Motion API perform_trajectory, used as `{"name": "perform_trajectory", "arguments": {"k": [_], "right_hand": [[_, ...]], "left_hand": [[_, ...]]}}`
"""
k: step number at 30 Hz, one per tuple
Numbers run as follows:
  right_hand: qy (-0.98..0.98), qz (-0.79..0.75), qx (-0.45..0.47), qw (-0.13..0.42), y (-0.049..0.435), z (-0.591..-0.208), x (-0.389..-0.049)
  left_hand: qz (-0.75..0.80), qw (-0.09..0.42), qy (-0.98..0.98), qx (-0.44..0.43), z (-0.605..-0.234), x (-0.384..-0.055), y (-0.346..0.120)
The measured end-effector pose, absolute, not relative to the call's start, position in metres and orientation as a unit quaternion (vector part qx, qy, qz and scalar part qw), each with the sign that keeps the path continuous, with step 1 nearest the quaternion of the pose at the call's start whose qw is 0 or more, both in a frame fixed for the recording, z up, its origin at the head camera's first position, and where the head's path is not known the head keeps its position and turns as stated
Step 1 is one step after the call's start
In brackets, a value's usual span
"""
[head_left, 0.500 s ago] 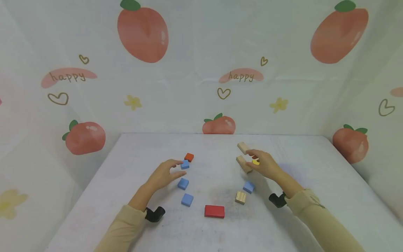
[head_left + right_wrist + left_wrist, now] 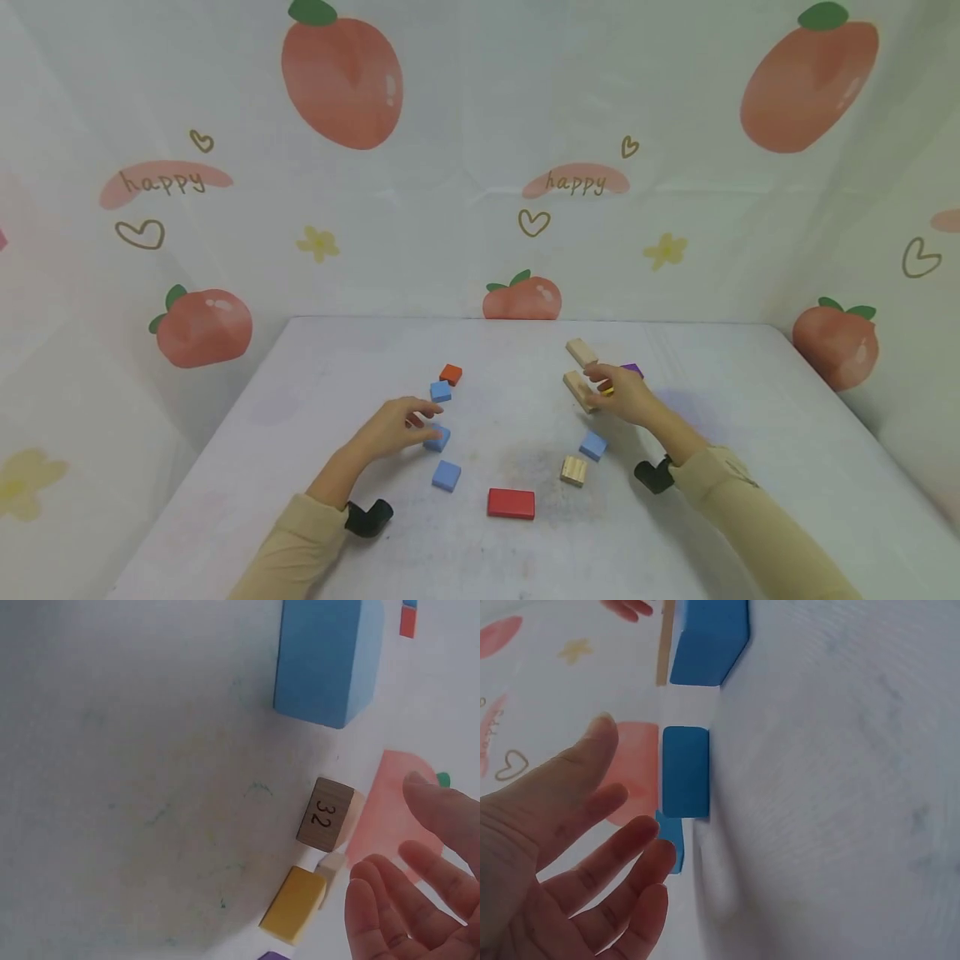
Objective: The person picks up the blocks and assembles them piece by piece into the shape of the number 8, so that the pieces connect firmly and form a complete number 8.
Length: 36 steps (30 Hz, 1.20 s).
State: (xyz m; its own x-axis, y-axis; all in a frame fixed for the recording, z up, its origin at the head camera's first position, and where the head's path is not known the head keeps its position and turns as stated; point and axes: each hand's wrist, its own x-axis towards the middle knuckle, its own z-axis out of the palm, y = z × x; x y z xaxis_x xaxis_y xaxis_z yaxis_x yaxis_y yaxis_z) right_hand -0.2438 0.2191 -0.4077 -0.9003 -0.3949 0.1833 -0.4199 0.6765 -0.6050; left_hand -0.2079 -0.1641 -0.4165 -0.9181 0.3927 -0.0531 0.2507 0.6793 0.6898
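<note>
"One left hand (image 2: 396,427): was it gripping anything?"

"No, it hung relaxed near a blue block (image 2: 685,772), the middle of three."

"Rightward?"

"Next lay a red block (image 2: 512,504); the right hand (image 2: 628,398), empty and relaxed, hung near a wooden block (image 2: 326,814) and a yellow block (image 2: 294,905)."

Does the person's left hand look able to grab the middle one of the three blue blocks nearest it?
Probably yes. The left hand holds nothing, it hovers close to the middle blue block, and the left wrist view shows no other thing between them.
</note>
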Motion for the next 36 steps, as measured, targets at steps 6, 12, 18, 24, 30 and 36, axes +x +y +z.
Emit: {"name": "perform_trajectory", "arguments": {"k": [6, 12, 18, 24, 30, 36], "right_hand": [[-0.928, 0.317, 0.196, -0.001, 0.212, -0.404, -0.242], [-0.932, 0.318, 0.173, -0.022, 0.211, -0.41, -0.246], [-0.932, 0.325, 0.16, -0.033, 0.211, -0.412, -0.249], [-0.931, 0.329, 0.153, -0.032, 0.209, -0.412, -0.25], [-0.932, 0.329, 0.148, -0.031, 0.208, -0.413, -0.252], [-0.933, 0.328, 0.143, -0.033, 0.207, -0.413, -0.253]], "left_hand": [[0.346, 0.098, 0.912, 0.195, -0.417, -0.207, -0.163], [0.334, 0.096, 0.919, 0.188, -0.419, -0.207, -0.161], [0.329, 0.096, 0.922, 0.181, -0.422, -0.208, -0.161], [0.326, 0.092, 0.925, 0.172, -0.422, -0.208, -0.16], [0.331, 0.096, 0.925, 0.16, -0.421, -0.206, -0.159], [0.334, 0.1, 0.923, 0.161, -0.423, -0.207, -0.16]]}}
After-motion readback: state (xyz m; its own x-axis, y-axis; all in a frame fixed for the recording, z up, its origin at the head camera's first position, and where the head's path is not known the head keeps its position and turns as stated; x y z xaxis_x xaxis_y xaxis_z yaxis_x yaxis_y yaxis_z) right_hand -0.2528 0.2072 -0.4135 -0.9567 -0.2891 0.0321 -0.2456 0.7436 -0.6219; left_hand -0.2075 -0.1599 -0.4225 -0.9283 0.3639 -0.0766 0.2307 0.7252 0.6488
